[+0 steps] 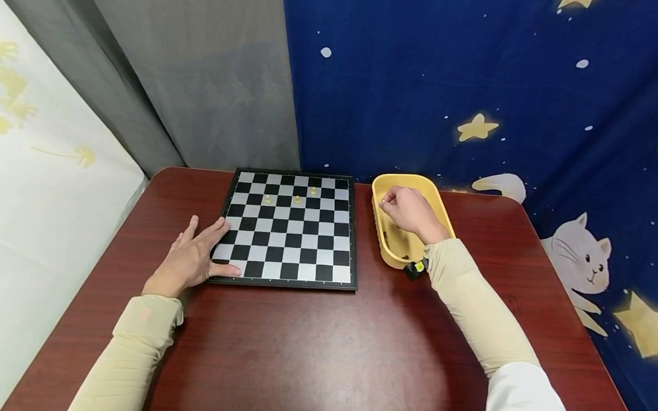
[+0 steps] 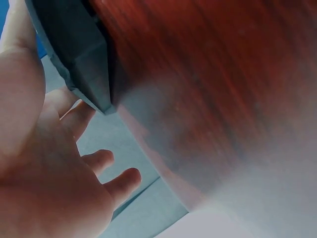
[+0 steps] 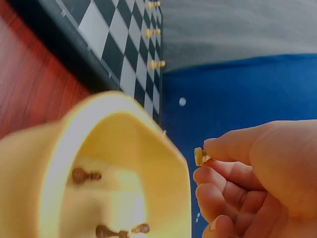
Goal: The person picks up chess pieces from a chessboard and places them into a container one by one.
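My left hand (image 1: 193,255) rests at the near left corner of a black-and-white chessboard (image 1: 290,225). Its fingers are spread straight along the left edge, and the thumb lies over the front corner. Three small pale-yellow chess pieces (image 1: 298,199) stand on the far part of the board. Over the yellow bin (image 1: 445,218), my right hand (image 3: 257,178) pinches a yellow chess piece (image 3: 199,156) between thumb and index finger. Dark chess pieces (image 3: 86,175) lie at the bottom of the bin, partly hidden by the right hand and forearm in the head view.
Both board and bin sit toward the far edge of a reddish-brown table (image 1: 313,350), the bin to the board's right. Behind the table hang a grey curtain (image 1: 213,92) and a blue one (image 1: 392,99) with stars. A small black device (image 1: 415,269) sits at the right wrist.
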`<move>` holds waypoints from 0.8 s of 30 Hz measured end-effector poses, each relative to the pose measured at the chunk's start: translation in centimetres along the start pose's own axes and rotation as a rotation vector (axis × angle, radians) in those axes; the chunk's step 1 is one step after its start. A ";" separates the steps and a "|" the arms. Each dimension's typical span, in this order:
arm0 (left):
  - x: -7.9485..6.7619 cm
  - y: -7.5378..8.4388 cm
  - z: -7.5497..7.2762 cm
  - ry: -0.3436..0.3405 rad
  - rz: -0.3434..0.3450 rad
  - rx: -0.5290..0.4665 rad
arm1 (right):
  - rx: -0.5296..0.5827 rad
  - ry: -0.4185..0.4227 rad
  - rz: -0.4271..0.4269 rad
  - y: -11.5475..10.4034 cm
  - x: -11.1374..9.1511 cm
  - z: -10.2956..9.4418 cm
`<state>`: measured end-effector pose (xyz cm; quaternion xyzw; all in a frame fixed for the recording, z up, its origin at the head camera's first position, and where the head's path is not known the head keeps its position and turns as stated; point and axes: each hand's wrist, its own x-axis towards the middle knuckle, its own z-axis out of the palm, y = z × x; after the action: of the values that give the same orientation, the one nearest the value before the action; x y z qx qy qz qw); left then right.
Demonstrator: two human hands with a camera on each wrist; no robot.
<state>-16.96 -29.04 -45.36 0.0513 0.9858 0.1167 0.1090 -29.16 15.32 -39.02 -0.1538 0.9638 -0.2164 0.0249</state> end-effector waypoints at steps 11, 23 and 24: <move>-0.2 -0.1 0.0 0.000 0.007 0.001 | -0.020 0.001 0.017 2.1 -0.2 0.1; 0.1 -0.1 -0.1 0.007 0.019 0.002 | -0.022 -0.009 0.018 2.6 -0.3 0.1; 0.1 -0.2 -0.1 0.007 0.020 0.003 | -0.018 -0.008 0.013 2.5 -0.3 0.1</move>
<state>-17.09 -29.21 -45.34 0.0609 0.9858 0.1166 0.1040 -29.63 17.54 -40.15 -0.1488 0.9666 -0.2068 0.0290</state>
